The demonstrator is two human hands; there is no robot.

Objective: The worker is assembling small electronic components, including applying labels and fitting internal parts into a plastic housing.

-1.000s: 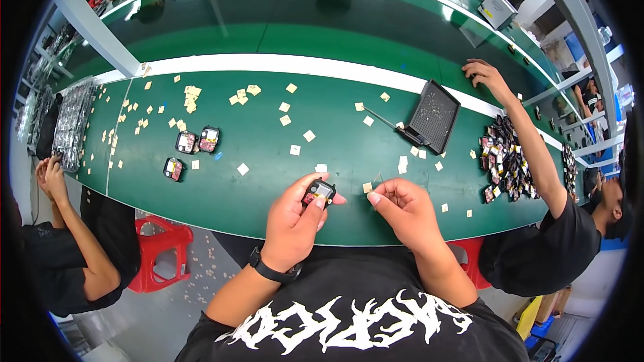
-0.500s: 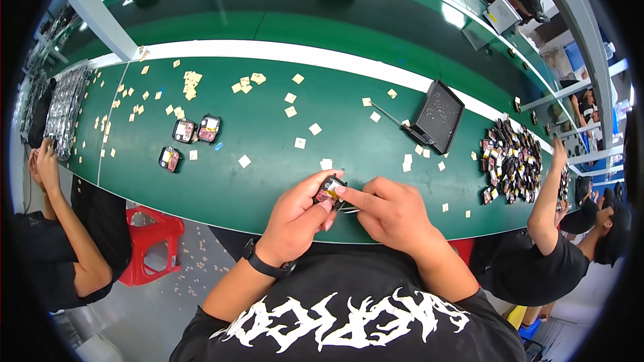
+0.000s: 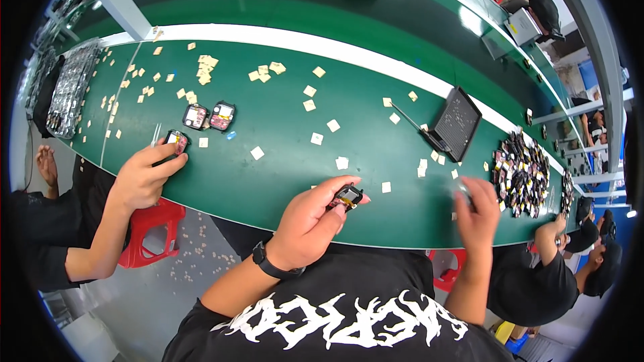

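Note:
My left hand (image 3: 305, 228), with a black band on its wrist, grips a small black device housing (image 3: 349, 194) above the table's near edge. The housing's open side faces up, showing a light part and reddish innards. My right hand (image 3: 479, 213) is raised to the right over the table, its fingers smeared by motion. Curled fingers hold a thin metallic tool, seemingly tweezers (image 3: 463, 192), blurred. Beneath and around that hand lie small cream paper squares (image 3: 422, 166).
A black tray (image 3: 457, 124) stands at the right, beside a heap of similar housings (image 3: 520, 174). At the left, a co-worker's hand (image 3: 144, 177) grasps another housing (image 3: 177, 141), near two more housings (image 3: 222, 115). A red stool (image 3: 153, 234) is below the table edge.
My right hand has left the housing and swung right. My left hand still holds the housing, now slightly further right. At the left, the co-worker's hand has reached in and taken hold of a housing.

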